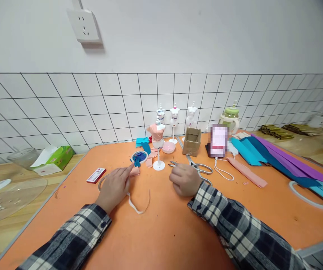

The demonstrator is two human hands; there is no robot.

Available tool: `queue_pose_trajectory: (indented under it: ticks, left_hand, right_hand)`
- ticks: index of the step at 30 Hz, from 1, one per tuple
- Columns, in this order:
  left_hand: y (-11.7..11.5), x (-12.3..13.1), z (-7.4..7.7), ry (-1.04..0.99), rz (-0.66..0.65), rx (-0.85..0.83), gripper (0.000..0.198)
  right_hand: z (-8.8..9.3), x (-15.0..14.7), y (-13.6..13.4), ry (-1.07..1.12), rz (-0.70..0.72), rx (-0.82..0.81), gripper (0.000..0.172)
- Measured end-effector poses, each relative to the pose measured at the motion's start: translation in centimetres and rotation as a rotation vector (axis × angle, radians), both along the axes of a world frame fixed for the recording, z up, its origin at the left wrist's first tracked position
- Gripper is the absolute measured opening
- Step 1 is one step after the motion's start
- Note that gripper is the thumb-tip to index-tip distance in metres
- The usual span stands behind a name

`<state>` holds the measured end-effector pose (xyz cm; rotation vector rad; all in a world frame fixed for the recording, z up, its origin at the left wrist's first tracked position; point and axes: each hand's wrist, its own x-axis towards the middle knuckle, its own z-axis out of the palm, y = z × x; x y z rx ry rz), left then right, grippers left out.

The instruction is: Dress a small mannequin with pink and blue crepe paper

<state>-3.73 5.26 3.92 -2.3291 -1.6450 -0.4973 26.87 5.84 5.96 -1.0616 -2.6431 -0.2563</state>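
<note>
My left hand (115,186) rests on the orange table (164,232), index finger stretched toward a small blue paper piece (137,162) beside a round dish of blue scraps (139,156). A white cord (137,204) lies under and right of this hand. My right hand (184,178) is curled, its fingers pinched on a small metal tool (173,164) whose tip points left. Silver scissors (199,167) lie just right of that hand. A small mannequin in a pink top (158,140) stands on a white stand between the two hands, further back.
Three bare mannequins (174,116) stand by the tiled wall. A cardboard box (192,141), pink bowl (168,147), phone with cable (219,141), teal and purple crepe paper (274,159), tape ring (309,195), red-white card (96,175), tissue box (53,159) and glass stand (6,187) surround the work area.
</note>
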Motion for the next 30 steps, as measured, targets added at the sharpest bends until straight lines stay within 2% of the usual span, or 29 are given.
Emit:
queue_pose_trajectory:
  ticks: [2, 4, 5, 9, 12, 16, 20, 23, 25, 27, 30]
  left_hand:
    - [-0.2, 1.2, -0.3, -0.063, -0.042, -0.025, 0.046]
    - [0.0, 2.3, -0.9, -0.036, -0.078, -0.067, 0.045]
    - [0.2, 2.6, -1.2, -0.020, -0.064, -0.092, 0.046]
    - [1.2, 2.4, -1.9, 0.014, -0.041, -0.184, 0.048]
    - [1.5, 1.6, -1.7, 0.013, -0.065, -0.201, 0.048]
    - [1.6, 1.1, -1.5, -0.026, -0.088, -0.183, 0.046]
    - [1.3, 0.8, -1.2, -0.051, -0.129, -0.146, 0.045]
    - [0.8, 0.5, -1.1, -0.040, -0.162, -0.129, 0.049]
    - [0.4, 0.3, -1.0, -0.031, -0.185, -0.132, 0.050]
    - [0.2, 0.1, -1.0, -0.026, -0.193, -0.152, 0.049]
    - [0.3, 0.2, -0.9, -0.027, -0.188, -0.191, 0.046]
  right_hand:
    - [-0.7, -2.2, -0.4, 0.001, 0.126, -0.016, 0.029]
    - [-1.6, -5.0, -0.3, 0.051, 0.161, -0.020, 0.039]
    - [-2.1, -6.5, 0.0, 0.070, 0.132, -0.023, 0.043]
    - [-3.3, -11.1, 2.0, 0.087, -0.166, -0.041, 0.057]
    - [-3.4, -11.8, 3.2, 0.037, -0.275, -0.039, 0.049]
    - [-3.1, -11.1, 3.1, -0.017, -0.187, -0.029, 0.033]
    - [-2.9, -10.5, 1.8, -0.037, -0.126, -0.020, 0.028]
    - [-2.4, -9.6, 0.7, 0.054, -0.081, -0.008, 0.028]
    - [-1.7, -7.8, 0.6, 0.197, -0.078, 0.011, 0.027]
    - [-0.8, -4.5, 1.5, 0.418, -0.249, 0.076, 0.029]
    - [0.0, 2.6, 4.2, 0.716, -0.763, 0.201, 0.034]
